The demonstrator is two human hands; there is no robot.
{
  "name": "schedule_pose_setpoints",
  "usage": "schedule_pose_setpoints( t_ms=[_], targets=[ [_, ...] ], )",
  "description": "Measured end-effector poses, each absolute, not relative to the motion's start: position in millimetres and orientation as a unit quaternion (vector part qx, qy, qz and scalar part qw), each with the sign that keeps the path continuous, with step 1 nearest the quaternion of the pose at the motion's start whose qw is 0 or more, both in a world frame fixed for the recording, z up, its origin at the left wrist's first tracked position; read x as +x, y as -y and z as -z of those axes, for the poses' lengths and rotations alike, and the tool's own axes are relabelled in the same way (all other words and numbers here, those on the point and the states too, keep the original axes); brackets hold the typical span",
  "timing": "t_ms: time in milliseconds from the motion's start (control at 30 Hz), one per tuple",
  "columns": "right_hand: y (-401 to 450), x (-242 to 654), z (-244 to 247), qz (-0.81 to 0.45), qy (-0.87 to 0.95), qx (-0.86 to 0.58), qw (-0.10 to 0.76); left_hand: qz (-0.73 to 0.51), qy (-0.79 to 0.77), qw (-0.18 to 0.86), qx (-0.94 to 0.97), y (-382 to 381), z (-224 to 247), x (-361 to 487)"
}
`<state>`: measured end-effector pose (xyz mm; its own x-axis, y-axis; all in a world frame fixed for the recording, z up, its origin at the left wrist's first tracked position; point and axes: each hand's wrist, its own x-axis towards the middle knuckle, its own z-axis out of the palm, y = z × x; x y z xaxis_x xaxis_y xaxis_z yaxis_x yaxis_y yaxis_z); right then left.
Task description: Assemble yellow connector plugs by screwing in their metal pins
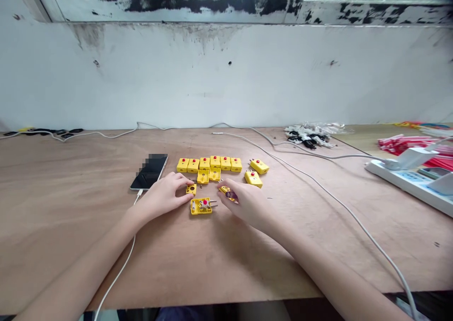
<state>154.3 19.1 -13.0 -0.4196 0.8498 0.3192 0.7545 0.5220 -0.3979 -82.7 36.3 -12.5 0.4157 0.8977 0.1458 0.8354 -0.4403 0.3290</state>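
My left hand (173,191) pinches a small yellow piece with dark holes (191,189) between thumb and fingertips. My right hand (242,200) is closed round another yellow piece (226,191), partly hidden by the fingers, with something dark against it. Between and nearer than the hands, an open yellow housing (201,206) lies on the table, with a red dot inside and metal pins pointing right. Beyond them is a row of yellow blocks with red dots (215,161). Two yellow shells (203,176) lie just below that row.
Two yellow plugs (253,179) lie right of the row. A phone (150,172) with a white cable is at the left. Black and white small parts (309,136), a power strip (406,181) and pink strips (399,143) are at the right. White cables cross the wooden table (170,264).
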Motion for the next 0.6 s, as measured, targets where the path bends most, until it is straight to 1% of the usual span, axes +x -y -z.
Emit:
schedule_pose_setpoints(
  t_ms=[133, 233, 333, 433, 600],
  targets=[
    [-19, 152, 16, -0.102, 0.839, -0.481, 0.234, -0.164, -0.523, 0.131, 0.826, -39, 14, -83],
    [-19, 152, 14, -0.096, 0.838, -0.484, 0.234, -0.213, -0.537, 0.15, 0.803, -35, 10, -80],
    [-19, 154, 10, -0.1, 0.832, -0.49, 0.241, -0.261, -0.484, 0.173, 0.817, -27, 6, -72],
    [-20, 156, 9, -0.115, 0.829, -0.492, 0.241, -0.236, -0.448, 0.204, 0.838, -19, 7, -64],
    [-19, 154, 14, -0.135, 0.842, -0.469, 0.231, -0.202, -0.455, 0.212, 0.841, -16, 12, -60]
  ],
)
